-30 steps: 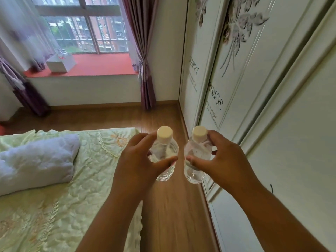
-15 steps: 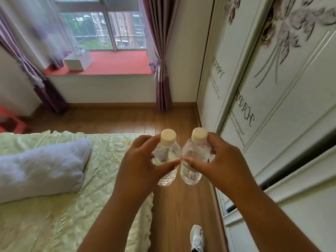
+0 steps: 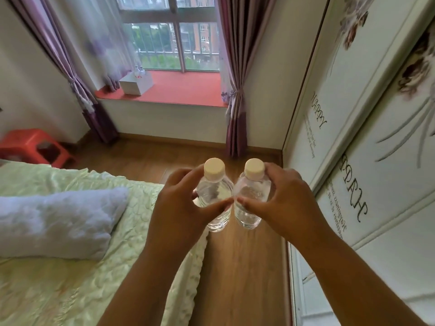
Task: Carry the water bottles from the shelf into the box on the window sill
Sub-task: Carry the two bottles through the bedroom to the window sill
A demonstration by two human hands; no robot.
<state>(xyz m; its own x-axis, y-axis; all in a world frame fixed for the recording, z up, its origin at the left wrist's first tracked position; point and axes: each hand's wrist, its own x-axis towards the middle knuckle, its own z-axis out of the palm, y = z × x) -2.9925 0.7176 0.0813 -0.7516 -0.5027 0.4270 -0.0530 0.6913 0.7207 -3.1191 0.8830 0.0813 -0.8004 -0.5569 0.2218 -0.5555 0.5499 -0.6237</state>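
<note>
Head view: the left hand [image 3: 181, 208] curls round one water bottle [image 3: 215, 196], the right hand [image 3: 280, 203] round a second bottle [image 3: 250, 196], both upright (caps up), their sides touching. Well ahead, the white box [image 3: 136, 84] sits at the left end of the red window sill [image 3: 188, 90].

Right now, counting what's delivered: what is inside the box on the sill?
Bottle tops stick out of the white box; how many cannot be told, since its walls hide the rest.
</note>
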